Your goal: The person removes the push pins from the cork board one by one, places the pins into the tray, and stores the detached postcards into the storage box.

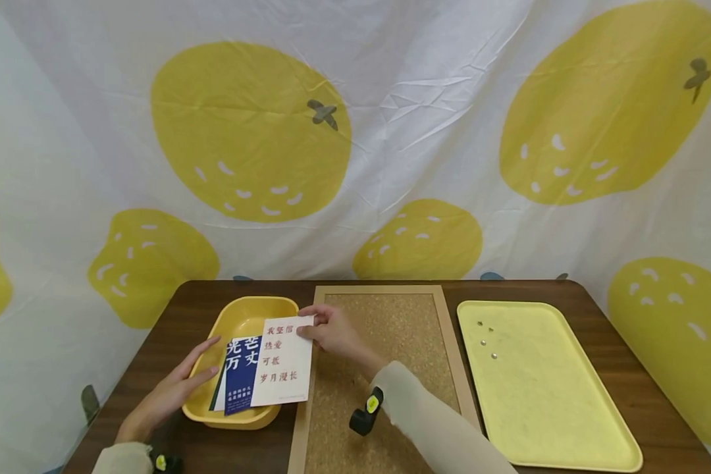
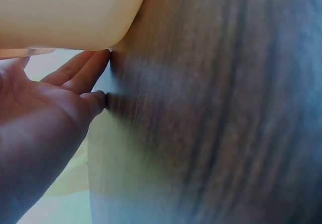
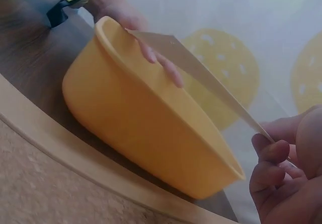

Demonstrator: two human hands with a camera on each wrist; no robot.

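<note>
My right hand (image 1: 334,332) pinches the upper right corner of a white card (image 1: 286,385) with red Chinese lettering. The right wrist view shows this card (image 3: 201,73) nearly edge-on, slanting above the basin's rim. A dark blue card (image 1: 239,382) with white lettering lies partly under it, and the edge of another card (image 1: 218,395) peeks out on the left. These cards overlap the yellow basin (image 1: 245,309). At the basin's left side is my left hand (image 1: 168,388), its thumb and forefinger extended over the rim. Its other fingers (image 2: 85,73) reach down beside the basin's outer wall.
A wood-framed cork board (image 1: 385,329) lies right of the basin, under my right forearm. Farther right is a pale yellow tray (image 1: 551,388) with several small pins (image 1: 494,356) near its upper left. A lemon-print curtain (image 1: 391,145) hangs behind the brown table (image 1: 569,293).
</note>
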